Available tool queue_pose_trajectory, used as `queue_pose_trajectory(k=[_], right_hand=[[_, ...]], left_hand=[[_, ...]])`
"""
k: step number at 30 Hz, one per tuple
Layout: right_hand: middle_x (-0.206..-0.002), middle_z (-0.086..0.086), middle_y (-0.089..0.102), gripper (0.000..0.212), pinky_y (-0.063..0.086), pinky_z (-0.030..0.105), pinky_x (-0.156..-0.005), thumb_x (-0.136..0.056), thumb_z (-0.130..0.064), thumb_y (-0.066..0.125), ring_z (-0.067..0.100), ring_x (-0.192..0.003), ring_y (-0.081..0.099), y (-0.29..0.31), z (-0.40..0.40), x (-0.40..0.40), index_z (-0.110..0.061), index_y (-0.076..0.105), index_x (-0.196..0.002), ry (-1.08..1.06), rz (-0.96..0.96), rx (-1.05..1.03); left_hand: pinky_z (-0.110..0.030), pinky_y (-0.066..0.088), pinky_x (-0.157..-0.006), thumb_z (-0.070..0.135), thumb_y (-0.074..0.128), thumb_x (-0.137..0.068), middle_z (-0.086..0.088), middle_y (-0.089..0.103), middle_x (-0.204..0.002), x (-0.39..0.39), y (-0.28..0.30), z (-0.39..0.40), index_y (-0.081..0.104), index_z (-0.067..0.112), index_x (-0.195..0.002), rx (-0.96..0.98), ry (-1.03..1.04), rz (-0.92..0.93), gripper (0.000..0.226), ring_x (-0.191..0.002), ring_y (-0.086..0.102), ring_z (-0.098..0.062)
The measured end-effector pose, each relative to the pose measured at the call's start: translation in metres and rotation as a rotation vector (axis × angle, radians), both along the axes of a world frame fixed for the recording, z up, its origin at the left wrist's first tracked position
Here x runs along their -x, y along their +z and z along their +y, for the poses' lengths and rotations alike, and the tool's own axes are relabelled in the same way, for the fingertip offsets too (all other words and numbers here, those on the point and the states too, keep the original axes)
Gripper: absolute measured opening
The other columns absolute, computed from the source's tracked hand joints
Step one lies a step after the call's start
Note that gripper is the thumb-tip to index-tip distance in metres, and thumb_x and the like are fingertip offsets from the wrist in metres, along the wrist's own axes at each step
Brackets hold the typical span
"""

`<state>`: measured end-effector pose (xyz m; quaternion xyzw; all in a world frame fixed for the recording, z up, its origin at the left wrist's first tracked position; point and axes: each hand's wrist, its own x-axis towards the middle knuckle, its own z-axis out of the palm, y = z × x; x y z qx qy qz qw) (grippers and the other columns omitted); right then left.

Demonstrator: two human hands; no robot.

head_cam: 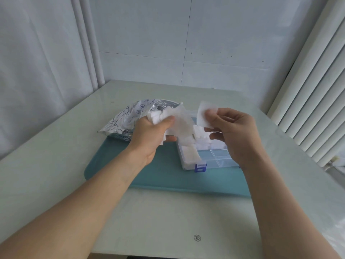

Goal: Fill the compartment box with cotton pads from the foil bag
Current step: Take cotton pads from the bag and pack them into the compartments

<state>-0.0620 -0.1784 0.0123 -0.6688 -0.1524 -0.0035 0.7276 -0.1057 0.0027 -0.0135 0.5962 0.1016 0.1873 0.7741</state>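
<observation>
Your left hand point(149, 135) clutching a bunch of cotton pads point(179, 124), your right hand point(233, 131) pinching a single pad point(203, 114) over the compartment box point(214, 157), foil bag point(128, 118) toward the table's point(56, 174) far left, both on the teal mat point(158, 176).

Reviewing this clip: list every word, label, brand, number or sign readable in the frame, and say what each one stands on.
No text can be read with certainty.
Silver foil bag with line drawings: a short printed word near its open top edge, too small and tilted to read.
Pale glossy tabletop: a round logo mark near the front edge, a symbol, no legible letters.
Clear plastic compartment box with blue latch: no visible label.
</observation>
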Motion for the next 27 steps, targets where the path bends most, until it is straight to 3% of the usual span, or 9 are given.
queue_pose_trajectory(k=[4,9,12,16,19,22,25,27], right_hand=[[-0.065,0.006,0.071,0.015,0.049,0.025,-0.046,-0.082,-0.011,0.079,0.019,-0.054,0.064,-0.005,0.018,0.011,-0.010,0.065,-0.076,0.081,-0.045,0.031],[-0.065,-0.003,0.071,0.018,0.052,0.029,-0.049,-0.078,-0.024,0.086,0.016,-0.053,0.065,-0.017,0.026,0.010,-0.017,0.069,-0.080,-0.146,-0.189,0.244],[-0.071,-0.009,0.066,0.022,0.055,0.032,-0.056,-0.074,-0.031,0.087,0.017,-0.060,0.065,-0.017,0.027,0.010,-0.025,0.070,-0.087,-0.190,-0.202,0.322],[-0.080,-0.006,0.069,0.014,0.046,0.022,-0.051,-0.080,-0.019,0.083,0.020,-0.057,0.061,-0.014,0.024,0.010,-0.019,0.070,-0.084,-0.177,-0.231,0.289],[-0.079,0.003,0.069,0.010,0.048,0.024,-0.045,-0.088,-0.010,0.074,0.015,-0.050,0.060,-0.012,0.023,0.010,-0.011,0.065,-0.085,-0.117,-0.185,0.232],[-0.078,0.008,0.066,0.009,0.054,0.031,-0.050,-0.094,-0.009,0.067,0.018,-0.060,0.063,-0.009,0.019,0.009,-0.007,0.058,-0.091,-0.013,-0.069,0.136],[-0.082,0.012,0.066,0.008,0.055,0.029,-0.056,-0.098,-0.010,0.061,0.022,-0.067,0.065,-0.005,0.015,0.007,-0.005,0.054,-0.097,0.091,0.103,0.032],[-0.083,0.012,0.066,0.003,0.057,0.029,-0.060,-0.098,-0.006,0.058,0.022,-0.069,0.066,-0.004,0.013,0.003,-0.004,0.055,-0.099,0.138,0.207,-0.029]], left_hand=[[-0.028,0.056,-0.059,0.006,0.069,-0.090,-0.013,0.075,-0.097,0.004,0.001,-0.007,0.074,0.007,-0.097,0.035,-0.122,-0.010,0.009,-0.086,0.072,-0.027],[-0.038,0.061,-0.071,0.010,0.058,-0.097,-0.019,0.074,-0.104,0.008,0.003,-0.015,0.071,0.001,-0.107,0.097,-0.277,-0.045,0.019,-0.089,0.073,-0.031],[-0.035,0.059,-0.062,0.014,0.055,-0.099,-0.017,0.074,-0.101,0.009,0.005,-0.016,0.068,0.000,-0.109,0.155,-0.307,-0.029,0.022,-0.086,0.072,-0.030],[-0.029,0.052,-0.051,0.015,0.056,-0.098,-0.013,0.073,-0.093,0.008,0.004,-0.016,0.070,0.005,-0.104,0.143,-0.278,-0.017,0.018,-0.076,0.071,-0.024],[-0.028,0.049,-0.050,0.017,0.058,-0.098,-0.009,0.070,-0.081,0.006,0.003,-0.013,0.069,0.009,-0.095,0.109,-0.247,-0.011,0.013,-0.066,0.068,-0.021],[-0.026,0.044,-0.049,0.013,0.062,-0.095,-0.005,0.066,-0.073,0.004,-0.001,-0.011,0.067,0.008,-0.091,0.020,-0.261,-0.026,0.008,-0.062,0.062,-0.016],[-0.023,0.042,-0.050,0.009,0.067,-0.091,-0.005,0.063,-0.076,0.003,-0.006,-0.010,0.067,0.005,-0.092,-0.015,-0.313,-0.037,0.004,-0.065,0.056,-0.014],[-0.023,0.042,-0.051,0.015,0.070,-0.086,-0.010,0.063,-0.088,0.004,-0.006,-0.010,0.067,0.003,-0.101,0.006,-0.355,-0.040,0.019,-0.073,0.054,-0.017]])
